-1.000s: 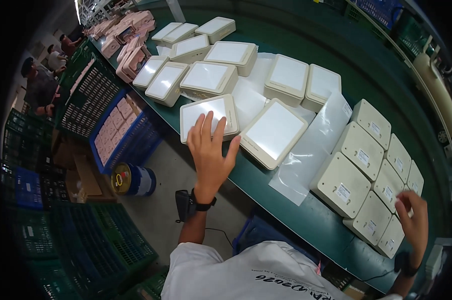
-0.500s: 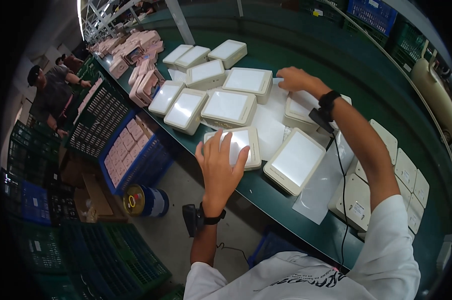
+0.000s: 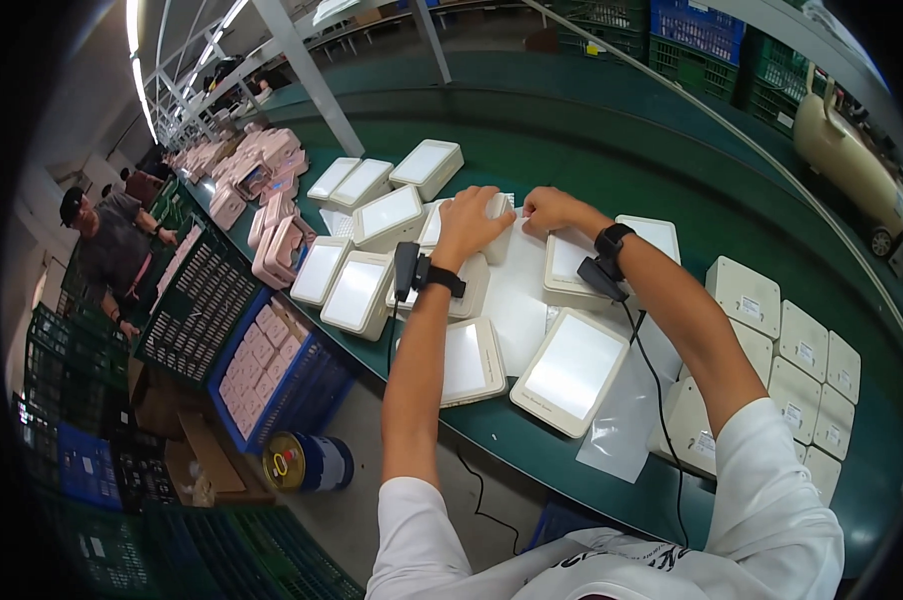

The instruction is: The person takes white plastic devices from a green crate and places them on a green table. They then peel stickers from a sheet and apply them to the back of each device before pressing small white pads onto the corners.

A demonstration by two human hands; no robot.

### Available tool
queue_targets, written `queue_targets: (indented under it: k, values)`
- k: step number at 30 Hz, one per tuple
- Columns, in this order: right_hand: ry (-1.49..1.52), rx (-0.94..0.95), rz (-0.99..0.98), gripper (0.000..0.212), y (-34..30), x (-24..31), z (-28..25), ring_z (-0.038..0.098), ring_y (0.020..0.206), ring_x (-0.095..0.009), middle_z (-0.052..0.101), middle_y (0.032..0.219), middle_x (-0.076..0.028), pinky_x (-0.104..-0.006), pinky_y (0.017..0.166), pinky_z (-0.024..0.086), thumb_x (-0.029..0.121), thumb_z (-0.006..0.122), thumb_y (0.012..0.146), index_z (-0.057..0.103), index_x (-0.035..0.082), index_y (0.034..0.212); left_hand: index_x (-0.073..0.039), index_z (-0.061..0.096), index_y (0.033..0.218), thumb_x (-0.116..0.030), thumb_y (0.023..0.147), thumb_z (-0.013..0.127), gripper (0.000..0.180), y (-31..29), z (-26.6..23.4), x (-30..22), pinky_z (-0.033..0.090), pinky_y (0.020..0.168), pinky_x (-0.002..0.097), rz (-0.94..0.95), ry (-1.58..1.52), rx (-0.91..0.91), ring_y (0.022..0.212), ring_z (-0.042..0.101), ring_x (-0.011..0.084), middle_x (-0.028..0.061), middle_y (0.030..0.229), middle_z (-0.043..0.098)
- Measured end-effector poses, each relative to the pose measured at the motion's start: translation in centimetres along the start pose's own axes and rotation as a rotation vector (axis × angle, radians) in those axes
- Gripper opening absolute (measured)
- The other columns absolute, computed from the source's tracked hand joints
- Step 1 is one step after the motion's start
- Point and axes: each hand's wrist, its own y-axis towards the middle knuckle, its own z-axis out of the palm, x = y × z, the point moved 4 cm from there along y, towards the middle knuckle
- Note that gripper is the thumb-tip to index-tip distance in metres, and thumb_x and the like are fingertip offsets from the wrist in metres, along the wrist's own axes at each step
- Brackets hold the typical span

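Note:
Both my arms reach across the green table (image 3: 532, 440). My left hand (image 3: 472, 225) lies curled over a white square panel unit (image 3: 500, 212) in the middle of the pile. My right hand (image 3: 549, 208) pinches the same unit's right edge, fingers closed. Each wrist carries a black strapped device. Nearer to me lie two larger white panels (image 3: 577, 365) (image 3: 469, 360), face up. More white panels (image 3: 357, 290) (image 3: 390, 215) spread to the left of my hands.
Cream units lie back-side up at the right (image 3: 802, 345). A clear plastic bag (image 3: 622, 425) lies near the table's front edge. Below the table stand a blue crate of pink parts (image 3: 272, 365) and a tin can (image 3: 307, 462). A person (image 3: 112, 250) works at far left by green crates.
My left hand left the front panel and moved farther onto a unit in the pile. My right hand came from the far right to the same unit.

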Motion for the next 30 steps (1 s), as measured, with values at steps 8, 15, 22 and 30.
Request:
queue_targets:
  k: [8,15,22,30]
  values:
    - [0.127,0.026,0.002,0.028,0.2,0.6,-0.5,0.066,0.078,-0.02,0.069,0.082,-0.01,-0.0344,0.069,0.051,0.024,0.078,0.07,0.071,0.002,0.087,-0.008,0.068,0.104,-0.029,0.072,0.072,0.039,-0.4,-1.1,-0.2,0.036,0.1,0.0482,0.014,-0.062,-0.207,0.109,0.058,0.0306,0.0107,0.108,0.065]
    - [0.3,-0.099,-0.077,0.027,-0.3,1.9,-0.5,0.063,0.078,-0.018,0.069,0.085,-0.009,-0.0331,0.069,0.05,0.018,0.077,0.073,0.07,0.001,0.093,-0.008,0.069,0.099,-0.022,0.072,0.073,0.031,-0.8,-2.3,-0.3,0.035,0.1,0.0457,0.06,-0.124,-0.457,0.108,0.058,0.027,0.0073,0.104,0.065]
    - [0.613,-0.224,-0.023,0.027,-0.3,1.2,0.0,0.067,0.082,-0.019,0.072,0.092,-0.011,-0.0308,0.073,0.052,0.013,0.079,0.072,0.073,0.0,0.095,-0.009,0.069,0.1,-0.022,0.073,0.072,0.03,-0.7,-2.4,0.1,0.035,0.1,0.0459,0.046,-0.145,-0.432,0.11,0.058,0.0264,0.0067,0.108,0.065]
    - [0.96,-0.458,0.139,0.029,-1.1,0.9,-1.1,0.066,0.083,-0.015,0.071,0.097,-0.01,-0.0264,0.073,0.053,0.009,0.079,0.081,0.07,0.0,0.107,-0.009,0.07,0.101,-0.022,0.074,0.071,0.031,-1.1,-2.6,-0.3,0.035,0.1,0.0466,0.038,-0.146,-0.434,0.11,0.058,0.028,0.0088,0.109,0.066]
